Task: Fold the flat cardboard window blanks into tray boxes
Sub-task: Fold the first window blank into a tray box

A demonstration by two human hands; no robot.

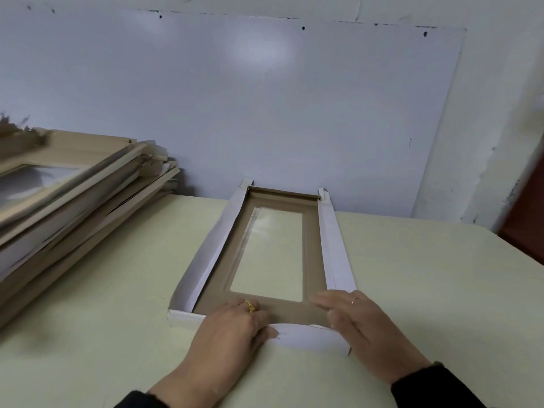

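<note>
The window blank [266, 260] lay in front of me on the pale counter [117, 275], its far end close to the white board [235, 98] leaning against the wall. Its brown inside faced up, with the clear window panel in the middle showing the counter through it. The two long white side flaps stood raised along the left and right edges, and the far end flap was up as well.

My left hand [235, 322] lay over the near end flap, fingers fairly straight and reaching onto the brown inner face, thumb against the white outside of the flap; a gold ring showed on one finger. My right hand [356, 322] rested at the near right corner, fingers straight and flat on the card, pointing left across the brown border, also with a ring. Neither hand was curled around anything.

To my left, a tall untidy stack of flat blanks [73, 201] sat on the counter, well apart from the tray.
</note>
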